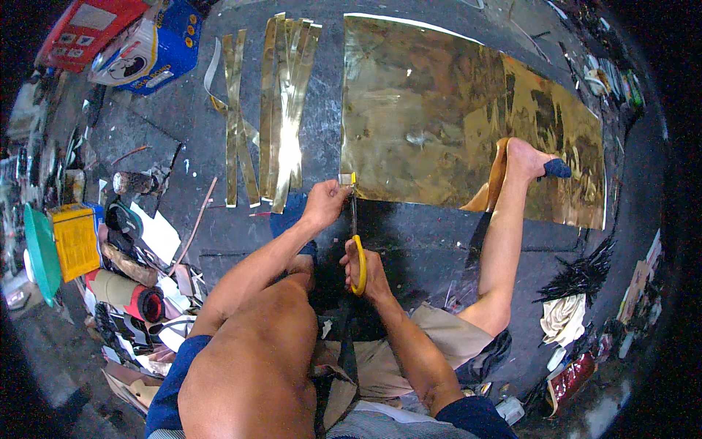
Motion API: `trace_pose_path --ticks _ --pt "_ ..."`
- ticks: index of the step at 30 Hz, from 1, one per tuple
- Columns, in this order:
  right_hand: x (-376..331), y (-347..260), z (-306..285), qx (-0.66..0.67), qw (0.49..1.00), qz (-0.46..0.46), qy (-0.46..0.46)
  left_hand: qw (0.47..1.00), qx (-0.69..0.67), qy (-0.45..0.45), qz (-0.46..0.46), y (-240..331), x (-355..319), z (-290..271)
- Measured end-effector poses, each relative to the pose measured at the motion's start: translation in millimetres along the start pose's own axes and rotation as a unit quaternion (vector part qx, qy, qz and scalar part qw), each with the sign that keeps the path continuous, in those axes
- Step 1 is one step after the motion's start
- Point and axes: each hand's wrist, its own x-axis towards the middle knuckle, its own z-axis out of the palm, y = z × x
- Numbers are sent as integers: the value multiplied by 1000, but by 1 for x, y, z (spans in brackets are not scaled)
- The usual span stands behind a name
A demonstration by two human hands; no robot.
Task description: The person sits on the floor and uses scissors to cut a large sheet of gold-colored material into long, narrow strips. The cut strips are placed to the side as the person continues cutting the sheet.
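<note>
A large shiny gold sheet (417, 95) with a white underside lies flat on the dark floor. At its near left corner my left hand (326, 204) is closed, pinching a small turned-up end along the sheet's edge. My right hand (371, 275) grips scissors with yellow handles (360, 265). Their blades point away from me and meet the sheet's near edge right beside my left fingertips. How far the blades are apart cannot be made out. To the left lie several long narrow gold strips (270, 110), some crossing each other.
My bare right foot (528, 159) rests on the sheet, its leg reflected there. Blue and red boxes (150, 51) stand far left. Nearer left are a yellow tin (75, 241), a green lid (40, 252) and heaped scraps. A crumpled cream cloth (563, 320) lies right, near black shreds (581, 274).
</note>
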Motion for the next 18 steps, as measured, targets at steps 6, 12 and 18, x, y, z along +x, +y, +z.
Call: trace_pose_path --ticks 6,12,18 --pt "0 -12 3 -52 999 -1 5 999 -27 14 17 -7 -2 0" --pt "8 -11 -1 -11 1000 7 0 992 -127 -6 -7 -6 0 6" --pt "21 -9 -1 -11 1000 -9 8 987 -157 -20 -5 -29 7 9"
